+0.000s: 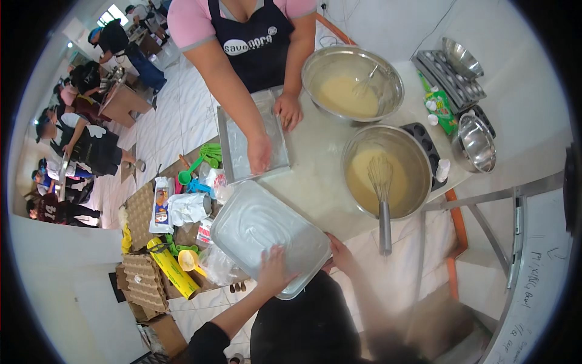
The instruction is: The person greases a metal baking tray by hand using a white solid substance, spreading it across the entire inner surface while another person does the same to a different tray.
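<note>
My right hand (342, 255) grips the right edge of a rectangular metal baking pan (254, 223), whose inside bears whitish smears. My left hand (273, 273) lies with spread fingers on the pan's inner surface near its lower end. Across the table, a person in a dark apron (257, 45) has one hand inside a second rectangular pan (234, 150) and the other at its rim. Right of the pans stand two steel bowls of pale batter: the nearer bowl (418, 200) holds a balloon whisk (384, 223), the farther bowl (309, 86) another whisk.
Green measuring spoons (211, 152), a yellow roll box (173, 268), plastic bags and egg trays (145, 277) crowd the left side. Muffin tins (420, 136), small steel bowls (475, 145) and a green pouch (440, 109) are at the right, near a wall. Other people work in the left background.
</note>
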`<state>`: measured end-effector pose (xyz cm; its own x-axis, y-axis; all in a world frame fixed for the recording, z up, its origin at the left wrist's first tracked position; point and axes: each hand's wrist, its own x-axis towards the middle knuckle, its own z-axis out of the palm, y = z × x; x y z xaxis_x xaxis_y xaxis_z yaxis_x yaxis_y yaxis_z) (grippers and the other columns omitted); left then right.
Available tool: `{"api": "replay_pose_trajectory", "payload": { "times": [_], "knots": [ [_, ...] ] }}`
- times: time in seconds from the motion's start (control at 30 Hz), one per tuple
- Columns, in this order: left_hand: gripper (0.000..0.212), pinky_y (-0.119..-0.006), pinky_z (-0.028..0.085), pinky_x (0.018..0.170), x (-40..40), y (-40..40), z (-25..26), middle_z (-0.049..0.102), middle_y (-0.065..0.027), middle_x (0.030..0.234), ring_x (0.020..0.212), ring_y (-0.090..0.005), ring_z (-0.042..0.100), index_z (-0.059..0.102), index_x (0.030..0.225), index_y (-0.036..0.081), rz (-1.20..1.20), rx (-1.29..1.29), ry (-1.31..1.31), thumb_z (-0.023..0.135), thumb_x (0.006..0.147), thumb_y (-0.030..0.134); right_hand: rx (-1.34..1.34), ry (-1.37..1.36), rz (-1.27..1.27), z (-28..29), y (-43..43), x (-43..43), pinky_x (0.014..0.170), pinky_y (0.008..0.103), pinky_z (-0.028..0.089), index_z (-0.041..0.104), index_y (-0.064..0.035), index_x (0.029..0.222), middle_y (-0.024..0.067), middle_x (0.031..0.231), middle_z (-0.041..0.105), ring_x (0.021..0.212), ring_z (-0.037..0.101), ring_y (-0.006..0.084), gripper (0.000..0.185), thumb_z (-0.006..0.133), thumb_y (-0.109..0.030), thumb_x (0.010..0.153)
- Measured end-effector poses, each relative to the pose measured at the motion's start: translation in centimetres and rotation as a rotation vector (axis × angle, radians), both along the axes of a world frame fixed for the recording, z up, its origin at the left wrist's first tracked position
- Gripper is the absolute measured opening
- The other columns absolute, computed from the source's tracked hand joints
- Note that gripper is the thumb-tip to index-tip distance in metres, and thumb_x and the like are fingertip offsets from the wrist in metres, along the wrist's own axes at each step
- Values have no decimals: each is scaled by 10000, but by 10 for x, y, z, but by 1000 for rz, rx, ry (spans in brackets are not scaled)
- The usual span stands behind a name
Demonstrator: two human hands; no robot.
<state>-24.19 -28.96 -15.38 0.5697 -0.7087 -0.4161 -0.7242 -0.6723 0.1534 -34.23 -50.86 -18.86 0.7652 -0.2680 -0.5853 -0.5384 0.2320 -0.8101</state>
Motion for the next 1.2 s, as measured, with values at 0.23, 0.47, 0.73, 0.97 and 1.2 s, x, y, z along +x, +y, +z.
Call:
{"api": "replay_pose_trajectory", "payload": {
  "times": [0.23,0.47,0.73,0.97,1.2],
  "knots": [
    [953,-524,67,1105,69,-8,-24,155,-281,1464,1385,-369,115,169,1373,-140,579,-89,-183,404,848,620,128,0,-58,9,6,10,547,320,585,371,-143,1375,189,1306,456,711,674,285,412,281,-145,974],
    [913,-539,68,1101,-29,-36,-6,176,-247,1472,1391,-342,125,184,1387,-105,4,-155,53,468,838,566,106,7,-32,10,-5,1,576,345,598,342,-102,1372,188,1212,493,668,668,291,398,282,-138,980],
    [879,-529,7,1106,65,39,-19,104,-223,1498,1408,-311,47,116,1411,-84,426,-52,-72,350,888,582,96,13,81,18,-20,17,610,371,599,358,-64,1359,195,1270,461,717,673,312,394,294,-136,977],
    [910,-525,59,1104,93,-39,-39,144,-309,1454,1383,-391,101,137,1380,-138,528,-198,-175,362,880,587,52,-87,58,28,-50,38,539,352,591,442,-29,1293,194,1118,562,648,672,284,357,382,-163,967],
    [924,-552,77,1093,8,-63,-30,169,-297,1454,1379,-384,139,162,1386,-120,40,-260,-114,400,856,599,45,-135,-150,0,-55,34,484,324,573,530,32,1155,162,906,632,596,666,261,364,522,-245,919]
  ]
}}
